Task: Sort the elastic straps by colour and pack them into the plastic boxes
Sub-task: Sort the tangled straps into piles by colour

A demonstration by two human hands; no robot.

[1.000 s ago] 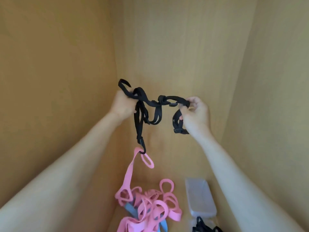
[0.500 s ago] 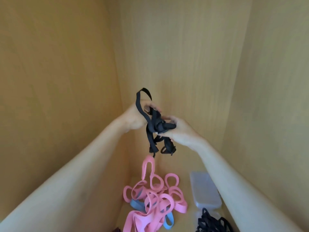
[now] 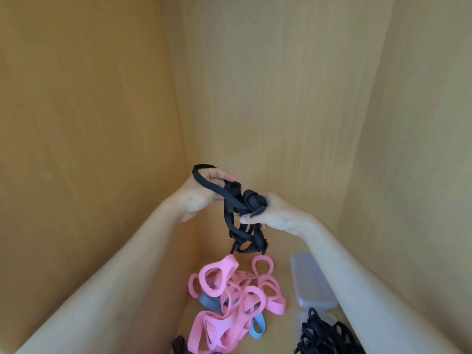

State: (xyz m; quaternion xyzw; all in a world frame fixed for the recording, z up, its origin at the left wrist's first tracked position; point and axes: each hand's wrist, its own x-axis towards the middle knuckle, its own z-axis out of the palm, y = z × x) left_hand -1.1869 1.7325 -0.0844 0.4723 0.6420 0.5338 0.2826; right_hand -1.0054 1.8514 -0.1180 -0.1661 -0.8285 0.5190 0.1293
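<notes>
Two hands on bunched black strap [image 3: 231,208], centre frame: left hand [image 3: 199,200] grips top loop, right hand [image 3: 277,213] pinches wad, tails dangling straight down. Black pile [image 3: 329,335] lies lower right, under right arm, so right hand nearer for drop. Pink heap [image 3: 217,325] directly beneath.

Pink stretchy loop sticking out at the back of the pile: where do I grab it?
Pinch the rounded far end of that pink elastic loop, coming from above. It pokes out clear of the tangled pink straps, open, with nothing lying over it.
</notes>
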